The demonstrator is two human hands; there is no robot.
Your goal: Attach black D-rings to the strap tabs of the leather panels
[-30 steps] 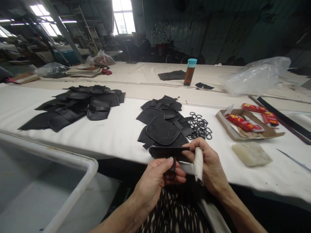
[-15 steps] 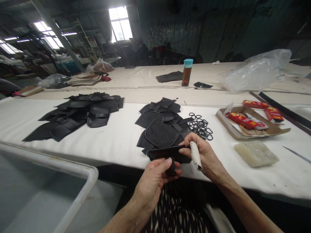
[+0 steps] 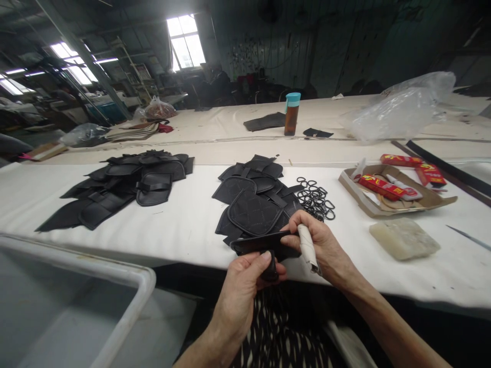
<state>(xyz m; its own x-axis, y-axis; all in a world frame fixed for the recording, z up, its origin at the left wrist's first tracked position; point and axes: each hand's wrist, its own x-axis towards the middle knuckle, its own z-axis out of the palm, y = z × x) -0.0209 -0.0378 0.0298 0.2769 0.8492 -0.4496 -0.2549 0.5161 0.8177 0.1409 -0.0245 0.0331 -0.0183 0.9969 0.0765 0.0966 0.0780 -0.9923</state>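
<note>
Left hand pinches black tab; right hand pinches black flap beyond it, fingers hiding right end; hold on white roll unclear.

Between our left hand and right hand, the held black flap takes up the gap. Straight ahead, the middle pile blocks us, and the black rings crowd its right side. To the left we can pass along a broad lane of bench between that pile and the left pile, though the tub rim juts up at the near left. On the right we have a narrower channel between rings and carton; the beige block bounds its near end. Farther back, the upright bottle stands as an obstacle.
</note>
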